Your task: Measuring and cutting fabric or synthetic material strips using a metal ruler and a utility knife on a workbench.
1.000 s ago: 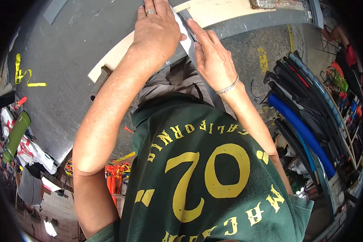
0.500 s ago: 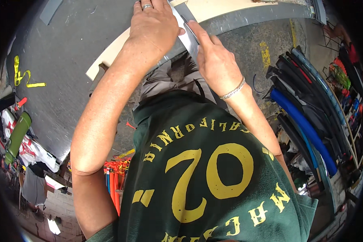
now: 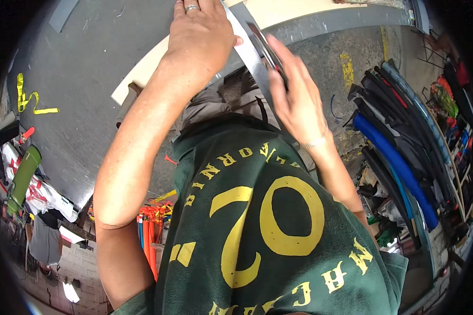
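A silvery metal straightedge [image 3: 251,62] runs from the table toward my body, its near end past the table's edge. My left hand [image 3: 198,42] lies flat with its fingers stretched out, the thumb side against the straightedge; the fingertips are cut off by the top of the picture. In my right hand [image 3: 301,100], just right of the straightedge, is a utility knife [image 3: 266,48] with a metallic body and dark parts, smeared by motion. Its blade tip is hard to make out. A grey strip [image 3: 240,11] and a curving cream-coloured sheet [image 3: 144,72] lie under the straightedge.
The dark grey table [image 3: 105,58] fills the upper left, with a yellow strap [image 3: 36,102] on it. Rolled dark materials and a blue roll [image 3: 399,168] lie to the right. At the left are a green roll [image 3: 23,178] and a person [image 3: 44,241].
My right hand has shifted right and back toward me, and has turned, so more of the utility knife shows apart from the straightedge. My left hand has stayed in place.
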Demonstrator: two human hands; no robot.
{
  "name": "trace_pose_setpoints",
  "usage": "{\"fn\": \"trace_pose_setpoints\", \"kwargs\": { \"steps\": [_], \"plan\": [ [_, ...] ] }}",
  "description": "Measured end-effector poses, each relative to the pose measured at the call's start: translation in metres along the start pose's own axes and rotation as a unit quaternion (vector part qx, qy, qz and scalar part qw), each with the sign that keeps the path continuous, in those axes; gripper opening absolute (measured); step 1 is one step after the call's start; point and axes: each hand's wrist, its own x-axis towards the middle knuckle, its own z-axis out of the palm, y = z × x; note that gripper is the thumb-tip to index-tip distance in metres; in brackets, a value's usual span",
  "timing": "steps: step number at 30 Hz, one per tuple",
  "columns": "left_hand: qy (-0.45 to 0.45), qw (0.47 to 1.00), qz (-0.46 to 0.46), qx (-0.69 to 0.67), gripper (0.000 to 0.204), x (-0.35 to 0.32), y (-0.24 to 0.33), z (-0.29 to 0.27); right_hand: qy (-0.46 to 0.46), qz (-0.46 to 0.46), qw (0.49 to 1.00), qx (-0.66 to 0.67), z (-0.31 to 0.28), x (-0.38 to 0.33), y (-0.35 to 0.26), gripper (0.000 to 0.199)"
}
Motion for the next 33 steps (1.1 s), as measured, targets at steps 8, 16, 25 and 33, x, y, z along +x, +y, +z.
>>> {"fn": "trace_pose_setpoints", "kwargs": {
  "steps": [8,16,25,33],
  "plan": [
    [-0.333,0.94,-0.042,0.06,0.09,0.036,0.019,-0.064,0.036,-0.034,0.997,-0.064,0.027,0.035,0.014,0.057],
    [-0.346,0.935,-0.034,0.073,0.088,0.04,0.019,-0.067,0.024,-0.042,0.995,-0.085,0.026,0.037,0.015,0.058],
    [-0.012,0.999,0.032,-0.001,0.067,0.004,0.0,-0.003,-0.014,-0.039,0.991,-0.13,0.015,0.043,-0.006,0.058],
    [-0.039,0.999,0.021,-0.013,0.062,0.009,-0.004,-0.002,-0.091,0.043,0.988,-0.117,0.008,0.045,-0.011,0.059]
  ]
}}
